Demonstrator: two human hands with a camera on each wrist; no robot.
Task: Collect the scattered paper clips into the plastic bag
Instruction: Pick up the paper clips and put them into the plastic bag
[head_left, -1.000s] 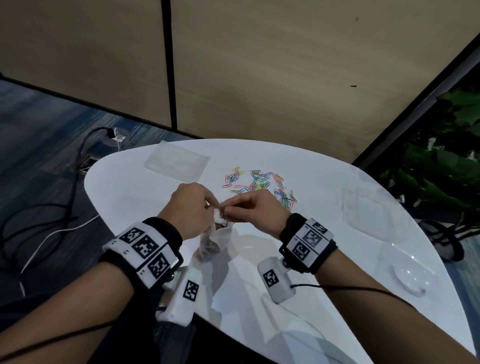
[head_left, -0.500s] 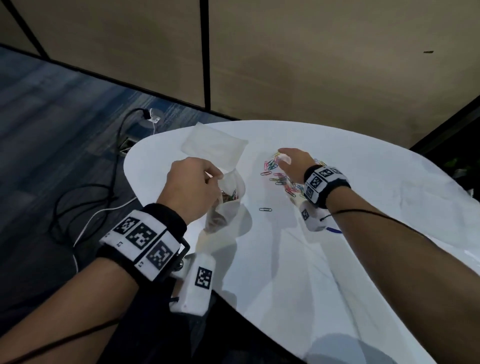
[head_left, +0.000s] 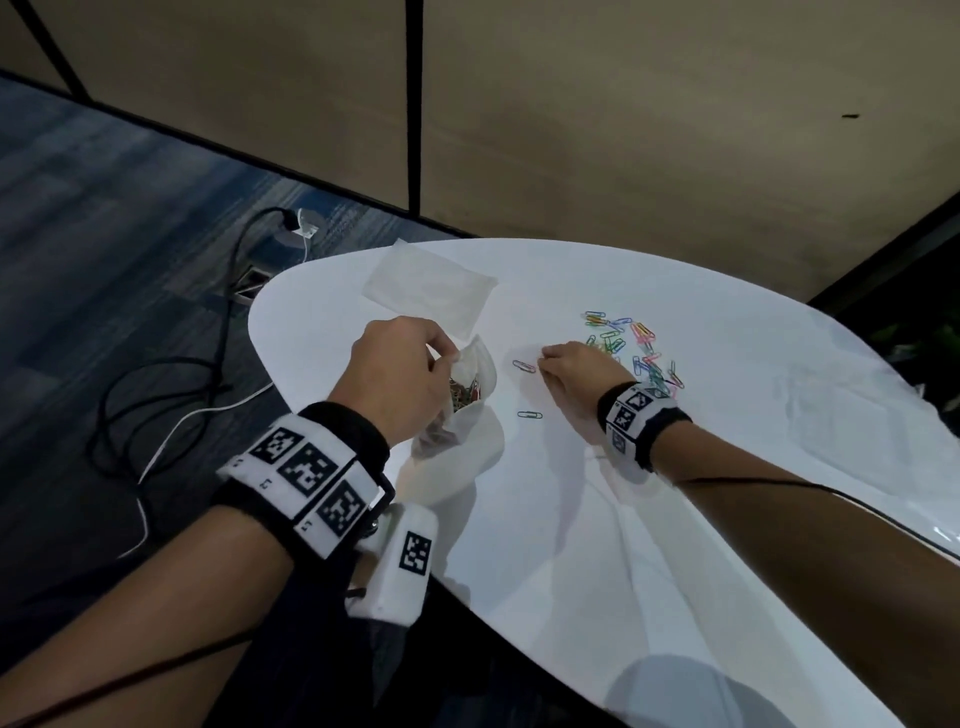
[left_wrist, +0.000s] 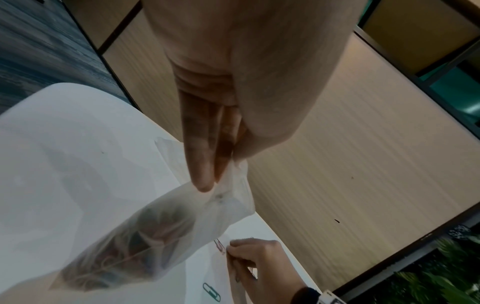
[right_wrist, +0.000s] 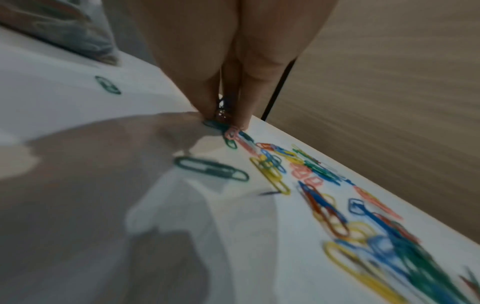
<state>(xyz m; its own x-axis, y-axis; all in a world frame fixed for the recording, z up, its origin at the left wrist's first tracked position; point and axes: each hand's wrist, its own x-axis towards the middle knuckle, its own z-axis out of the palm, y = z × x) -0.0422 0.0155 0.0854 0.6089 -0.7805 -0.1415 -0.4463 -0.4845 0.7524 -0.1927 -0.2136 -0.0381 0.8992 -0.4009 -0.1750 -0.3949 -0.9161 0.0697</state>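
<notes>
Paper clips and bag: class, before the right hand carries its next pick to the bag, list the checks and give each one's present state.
1. Left hand holds plastic bag by its rim: ok.
2. Bag mouth open: ok.
3. Right hand fingers pinching clips from the paper clip pile: ok.
4. How many clips pinched: cannot tell.
5. Stray green clip collected: not ok.
6. Stray pink clip collected: not ok.

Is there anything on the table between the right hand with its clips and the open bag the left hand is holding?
Nothing visible blocks it. The left hand holds the plastic bag open. Between it and the right hand lie only two loose paper clips flat on the table.
</notes>
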